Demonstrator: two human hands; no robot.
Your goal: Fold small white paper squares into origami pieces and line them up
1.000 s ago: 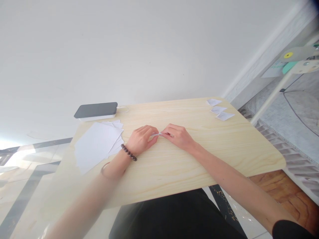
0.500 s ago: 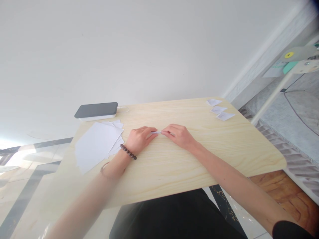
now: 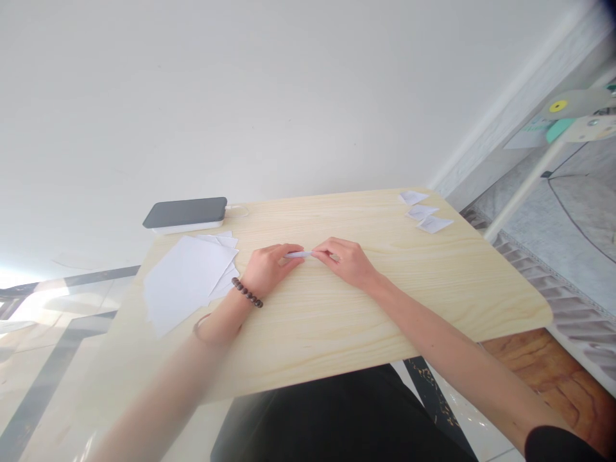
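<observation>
Between my two hands is a small folded piece of white paper, seen nearly edge-on just above the middle of the wooden table. My left hand, with a dark bead bracelet at the wrist, pinches its left end between thumb and fingers. At the opposite end, the fingertips of my right hand are closed on its right tip. My fingers hide part of the folds. Left of my left hand lies a loose stack of white paper sheets.
Three folded white paper pieces lie in a row at the table's far right corner. A dark phone rests on a white box at the back left, with a white cable attached. Behind the table stands a pale wall.
The folded paper has tilted slightly, and a little more of its white surface shows between my fingers. Both hands stay in nearly the same place.
</observation>
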